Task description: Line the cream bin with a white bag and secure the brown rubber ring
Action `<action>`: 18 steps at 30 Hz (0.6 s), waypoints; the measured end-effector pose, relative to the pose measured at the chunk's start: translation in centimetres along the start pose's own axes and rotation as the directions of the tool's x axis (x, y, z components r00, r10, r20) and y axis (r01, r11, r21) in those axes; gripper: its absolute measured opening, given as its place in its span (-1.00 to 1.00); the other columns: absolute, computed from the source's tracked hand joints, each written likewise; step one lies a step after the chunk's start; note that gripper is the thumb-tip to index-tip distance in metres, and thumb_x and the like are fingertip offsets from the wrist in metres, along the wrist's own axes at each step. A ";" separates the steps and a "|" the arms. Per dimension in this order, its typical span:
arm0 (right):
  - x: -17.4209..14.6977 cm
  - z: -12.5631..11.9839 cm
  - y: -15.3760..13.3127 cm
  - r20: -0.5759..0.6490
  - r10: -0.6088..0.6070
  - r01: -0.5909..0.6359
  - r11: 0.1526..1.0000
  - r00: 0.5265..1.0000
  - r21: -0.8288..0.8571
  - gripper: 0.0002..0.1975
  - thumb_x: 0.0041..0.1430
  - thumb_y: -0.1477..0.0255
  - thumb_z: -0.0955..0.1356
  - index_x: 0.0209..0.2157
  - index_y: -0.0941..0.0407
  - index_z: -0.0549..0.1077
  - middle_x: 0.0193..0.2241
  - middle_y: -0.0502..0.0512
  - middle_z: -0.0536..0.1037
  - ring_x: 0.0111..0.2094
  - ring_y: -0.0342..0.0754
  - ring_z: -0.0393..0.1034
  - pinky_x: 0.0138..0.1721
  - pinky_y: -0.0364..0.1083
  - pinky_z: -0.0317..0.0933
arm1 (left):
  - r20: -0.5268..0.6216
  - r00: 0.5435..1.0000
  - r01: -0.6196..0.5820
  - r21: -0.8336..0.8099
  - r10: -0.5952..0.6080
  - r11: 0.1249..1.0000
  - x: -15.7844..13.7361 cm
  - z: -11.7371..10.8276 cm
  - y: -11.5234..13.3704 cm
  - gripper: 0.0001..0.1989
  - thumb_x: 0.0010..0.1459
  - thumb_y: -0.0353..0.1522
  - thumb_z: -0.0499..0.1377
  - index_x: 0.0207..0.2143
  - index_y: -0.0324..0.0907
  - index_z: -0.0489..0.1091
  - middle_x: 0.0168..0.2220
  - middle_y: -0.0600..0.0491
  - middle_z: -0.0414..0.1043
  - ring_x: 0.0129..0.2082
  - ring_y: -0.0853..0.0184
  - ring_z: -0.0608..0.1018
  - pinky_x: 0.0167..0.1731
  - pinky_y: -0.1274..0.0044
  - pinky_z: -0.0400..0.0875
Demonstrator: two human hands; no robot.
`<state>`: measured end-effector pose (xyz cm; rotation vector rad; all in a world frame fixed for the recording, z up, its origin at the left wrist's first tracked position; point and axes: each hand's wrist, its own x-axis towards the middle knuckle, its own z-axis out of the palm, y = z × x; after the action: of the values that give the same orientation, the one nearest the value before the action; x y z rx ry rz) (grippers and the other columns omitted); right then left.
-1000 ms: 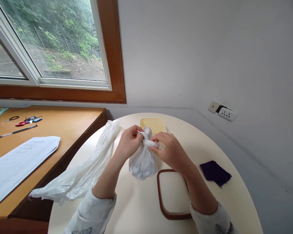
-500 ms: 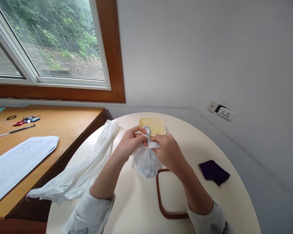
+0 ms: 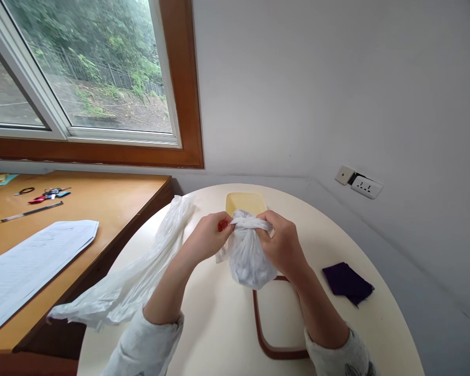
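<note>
A bulging white plastic bag point(image 3: 251, 263) hangs between my two hands over the round table, its neck gathered and twisted. My left hand point(image 3: 210, 233) pinches one end of the twisted strip at the neck. On the other side, my right hand point(image 3: 282, 239) is closed round the strip's other end. What fills the bag cannot be made out through the plastic. Behind it stands a pale yellow container point(image 3: 246, 201), partly hidden by the bag. Below the right hand lies a clear lid with a brown rim point(image 3: 260, 334), partly covered by the bag and forearm.
A second white plastic bag point(image 3: 141, 277) stretches across the table's left side. Dark purple cloth point(image 3: 348, 282) lies at the right of the round table point(image 3: 215, 334). On the wooden desk point(image 3: 129, 193) are papers point(image 3: 43, 256), a pen point(image 3: 31, 212) and keys point(image 3: 51, 194).
My hands have moved apart, and the strip at the bag's neck is now stretched taut between them. The view has shifted slightly.
</note>
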<state>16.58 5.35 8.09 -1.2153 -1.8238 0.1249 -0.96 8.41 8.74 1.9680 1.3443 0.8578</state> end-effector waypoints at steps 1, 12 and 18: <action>0.0 0.0 0.0 -0.003 0.005 -0.005 1.000 1.000 0.008 -0.88 0.06 0.59 0.22 -0.44 0.11 0.33 -0.49 0.02 0.44 -0.44 -0.09 0.30 -0.41 -0.14 0.14 | 0.010 1.000 0.001 -0.024 0.000 1.000 -0.1 0.0 0.3 -0.82 0.06 -0.27 0.05 -0.50 -0.16 0.34 -0.53 0.09 0.37 -0.53 0.35 0.38 -0.56 0.54 0.19; -0.3 1.5 -0.1 0.083 -0.037 0.051 0.986 0.996 -0.161 -0.70 -0.12 0.68 0.23 -0.32 0.11 0.36 -0.35 0.05 0.51 -0.34 -0.05 0.35 -0.31 -0.08 0.10 | -0.024 1.000 -0.013 -0.447 0.002 0.894 -0.2 1.1 1.4 -0.88 0.01 -0.36 0.13 -0.45 -0.17 0.19 -0.62 0.21 0.23 -0.62 0.49 0.27 -0.62 0.64 0.07; -0.4 2.0 -0.2 0.056 -0.055 0.066 0.973 0.997 -0.222 -0.90 -0.06 0.59 0.27 -0.46 0.11 0.33 -0.50 0.00 0.46 -0.47 -0.11 0.30 -0.38 -0.11 0.05 | 0.101 0.995 0.064 -0.612 -0.002 0.789 -0.4 1.4 1.9 -0.84 0.00 -0.38 0.11 -0.34 -0.13 0.17 -0.56 0.16 0.36 -0.52 0.42 0.40 -0.53 0.61 0.19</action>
<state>15.07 5.65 6.79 -1.3195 -1.9563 -0.0877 1.06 7.31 9.31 1.4400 0.8797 1.0145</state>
